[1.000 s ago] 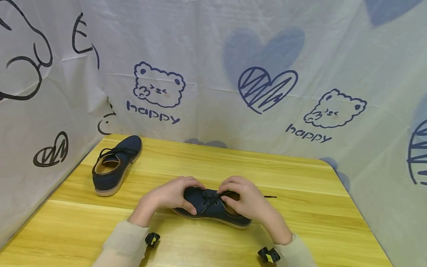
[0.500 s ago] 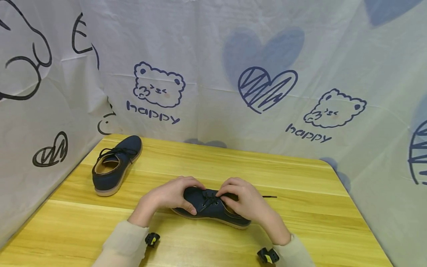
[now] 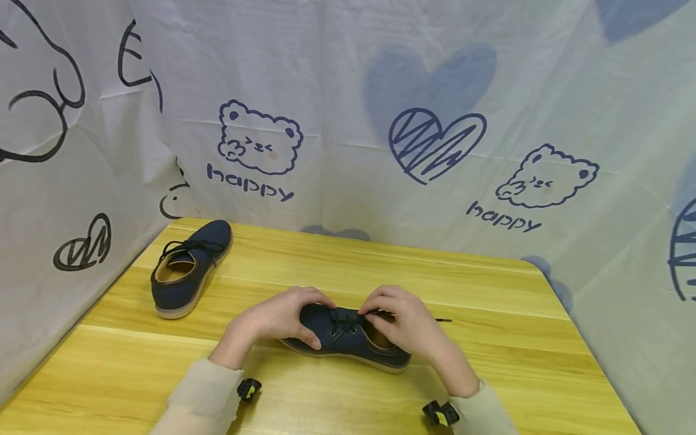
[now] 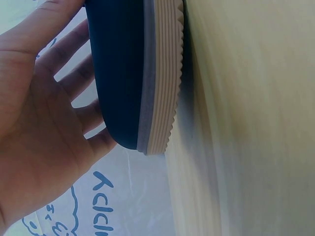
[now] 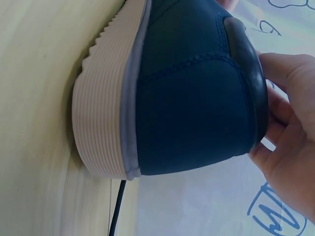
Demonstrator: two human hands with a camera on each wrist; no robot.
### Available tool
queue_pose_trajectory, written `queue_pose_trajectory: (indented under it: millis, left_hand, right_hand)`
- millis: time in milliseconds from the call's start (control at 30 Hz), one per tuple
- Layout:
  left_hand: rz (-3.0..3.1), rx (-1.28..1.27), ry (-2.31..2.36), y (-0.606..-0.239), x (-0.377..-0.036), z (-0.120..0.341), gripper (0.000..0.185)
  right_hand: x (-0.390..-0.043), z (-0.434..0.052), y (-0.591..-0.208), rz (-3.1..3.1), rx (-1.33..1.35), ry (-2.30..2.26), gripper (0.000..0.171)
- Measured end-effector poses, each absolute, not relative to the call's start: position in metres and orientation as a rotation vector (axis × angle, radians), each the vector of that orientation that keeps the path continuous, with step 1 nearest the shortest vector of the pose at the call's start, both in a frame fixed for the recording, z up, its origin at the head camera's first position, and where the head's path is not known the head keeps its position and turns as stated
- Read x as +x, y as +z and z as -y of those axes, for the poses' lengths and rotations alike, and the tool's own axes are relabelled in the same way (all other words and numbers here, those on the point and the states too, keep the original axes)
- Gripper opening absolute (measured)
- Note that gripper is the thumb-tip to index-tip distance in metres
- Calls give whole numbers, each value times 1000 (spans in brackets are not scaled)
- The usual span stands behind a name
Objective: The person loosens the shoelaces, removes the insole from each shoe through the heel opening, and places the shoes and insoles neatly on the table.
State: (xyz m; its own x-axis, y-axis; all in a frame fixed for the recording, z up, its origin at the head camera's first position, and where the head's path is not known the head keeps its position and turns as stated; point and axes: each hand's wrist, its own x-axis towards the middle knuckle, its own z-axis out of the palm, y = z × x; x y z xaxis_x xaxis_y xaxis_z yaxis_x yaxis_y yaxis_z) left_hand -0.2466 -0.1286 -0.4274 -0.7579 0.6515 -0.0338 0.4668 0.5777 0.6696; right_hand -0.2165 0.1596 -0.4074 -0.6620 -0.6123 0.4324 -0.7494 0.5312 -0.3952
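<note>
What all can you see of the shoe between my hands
The shoe is dark blue and smooth-looking, with eyelets, black laces, a tan lining and a ribbed beige sole. It stands sole down on the table, toe left; a lace end trails past the heel. The left hand grips its toe; the right hand pinches at the laces.

Long sleeves of pale beige fabric are worn on both arms, with soft creases shown across the left sleeve point(image 3: 201, 389) and the right sleeve point(image 3: 485, 414) partly cut off by the frame's lower edge. The left hand point(image 3: 280, 315) and the right hand point(image 3: 405, 323) are seen bare beyond the cuffs. A small, blocky black device with a yellow patch point(image 3: 249, 390) is worn beside the left cuff, matched by a second black, yellow-marked device point(image 3: 441, 414) at the right.
</note>
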Motion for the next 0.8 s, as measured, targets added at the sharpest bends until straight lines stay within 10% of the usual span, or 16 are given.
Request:
queue_pose_trajectory:
  millis: [800]
  left_hand:
    - [-2540,919,954,-428,-246,128,66]
  right_hand:
    - [-226,-178,-405,2475,1007,839,18]
